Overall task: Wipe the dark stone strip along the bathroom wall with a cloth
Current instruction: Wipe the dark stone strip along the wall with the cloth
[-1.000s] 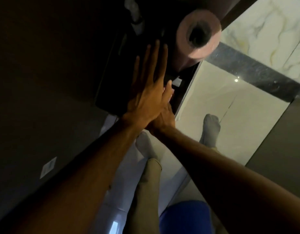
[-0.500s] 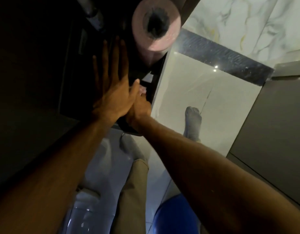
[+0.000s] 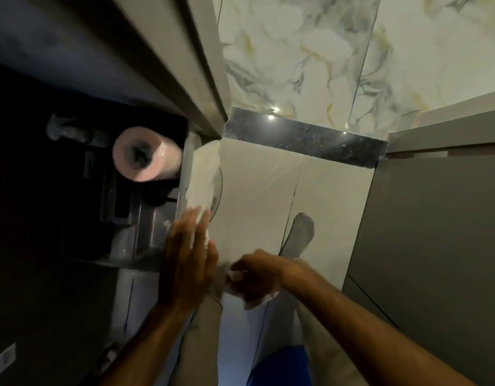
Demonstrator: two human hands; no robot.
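The dark polished stone strip (image 3: pixel 305 140) runs across the base of the marbled wall, between a grey door frame on the left and a grey panel on the right. My left hand (image 3: pixel 189 257) is flat and open, fingers together, against the edge of the dark recess low in the view. My right hand (image 3: pixel 254 277) is closed around a crumpled white cloth (image 3: pixel 240 285), just right of the left hand and well below the strip. Both hands are blurred.
A pink toilet roll (image 3: pixel 143 154) sits in the dark recess (image 3: pixel 101 207) at left. White floor tiles (image 3: pixel 257 207) lie below the strip, with a grey-socked foot (image 3: pixel 300 232) on them. A grey panel (image 3: pixel 435 232) fills the right. Something blue (image 3: pixel 279 366) is at the bottom.
The view has swung right and up, bringing the strip and marbled wall to the centre. My hands have come away from the recess towards the floor tiles, and the white cloth now shows in the right hand.
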